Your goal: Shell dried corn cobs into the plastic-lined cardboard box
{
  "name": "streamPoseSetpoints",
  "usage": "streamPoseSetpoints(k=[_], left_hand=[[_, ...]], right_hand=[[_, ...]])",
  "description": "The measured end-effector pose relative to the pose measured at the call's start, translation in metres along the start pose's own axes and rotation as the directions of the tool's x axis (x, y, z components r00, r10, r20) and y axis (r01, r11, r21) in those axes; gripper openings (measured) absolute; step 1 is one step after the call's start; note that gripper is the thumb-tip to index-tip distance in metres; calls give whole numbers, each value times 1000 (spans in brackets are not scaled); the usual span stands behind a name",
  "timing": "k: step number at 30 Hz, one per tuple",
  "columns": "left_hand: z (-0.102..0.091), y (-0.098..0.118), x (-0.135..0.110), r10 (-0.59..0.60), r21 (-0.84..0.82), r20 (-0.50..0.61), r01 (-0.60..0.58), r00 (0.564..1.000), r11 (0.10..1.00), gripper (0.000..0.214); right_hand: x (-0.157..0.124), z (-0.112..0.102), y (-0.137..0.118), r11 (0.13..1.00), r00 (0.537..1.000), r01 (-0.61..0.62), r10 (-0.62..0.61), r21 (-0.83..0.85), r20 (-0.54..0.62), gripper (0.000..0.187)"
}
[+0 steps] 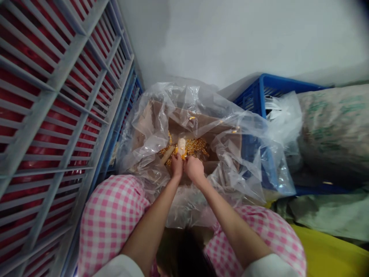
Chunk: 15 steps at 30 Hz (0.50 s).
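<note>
— Entry one: wooden stick (167, 154)?
— Partly crossed by the left hand (177, 166); whether that hand grips it cannot be told.
— Entry two: cardboard box (184, 125)?
— Mostly under clear plastic sheeting (144, 154); base out of sight.
— Entry three: patterned sack (334, 127)?
— Cut off by the right edge; print blurred.

Plastic bag (145, 142) narrows way into box (184, 125) (tight w/ hands (186, 167)).

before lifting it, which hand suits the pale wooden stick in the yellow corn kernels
Left, likely: the left hand is beside the pale wooden stick; the right hand sits farther off.
</note>
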State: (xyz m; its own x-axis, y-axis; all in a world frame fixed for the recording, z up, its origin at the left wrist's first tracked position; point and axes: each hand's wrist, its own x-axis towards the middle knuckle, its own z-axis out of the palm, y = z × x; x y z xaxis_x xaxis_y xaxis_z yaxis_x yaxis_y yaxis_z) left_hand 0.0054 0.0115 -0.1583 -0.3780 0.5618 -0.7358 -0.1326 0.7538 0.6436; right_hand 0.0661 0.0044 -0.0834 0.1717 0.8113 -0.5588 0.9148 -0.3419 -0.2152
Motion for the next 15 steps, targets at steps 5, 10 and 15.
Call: streamPoseSetpoints(k=[5,10,15], left_hand=[[-3,1,-1,79,185,-27,-72,997,980,26],[-1,0,4,76,282,-30,-65,997,957,33],[0,-1,8,77,351,15,-77,997,933,43]], right_hand=[[-3,19,-2,996,999,-23,26,85,-37,32],[-1,30,-2,972,992,-87,105,218,-71,31],[1,42,1,925,980,-123,170,359,-103,27]])
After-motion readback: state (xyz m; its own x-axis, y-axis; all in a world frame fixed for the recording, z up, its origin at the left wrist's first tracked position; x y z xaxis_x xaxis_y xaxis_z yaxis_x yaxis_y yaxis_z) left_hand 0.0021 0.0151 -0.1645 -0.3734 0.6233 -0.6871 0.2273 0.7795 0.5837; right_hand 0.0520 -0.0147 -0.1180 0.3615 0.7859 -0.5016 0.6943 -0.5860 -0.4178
